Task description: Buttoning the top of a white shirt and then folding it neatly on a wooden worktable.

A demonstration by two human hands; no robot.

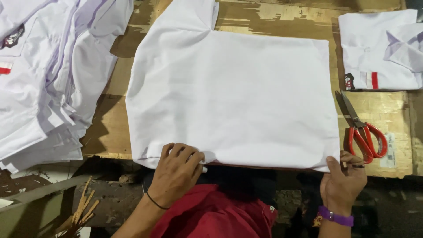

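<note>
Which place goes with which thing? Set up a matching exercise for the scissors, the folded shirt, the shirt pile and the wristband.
Things:
1. scissors
2. folded shirt
3. shirt pile
4. wristband

Places or colours:
A. heaped at the table's left edge
B. purple, on the right hand's wrist
C. red handles, just right of the spread white shirt
D. far right corner, red stripe showing

Pairs: 1-C, 2-D, 3-A, 4-B

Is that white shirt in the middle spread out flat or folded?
Partly folded: the white shirt lies smooth on the wooden table, sides tucked under, one sleeve showing.
</note>
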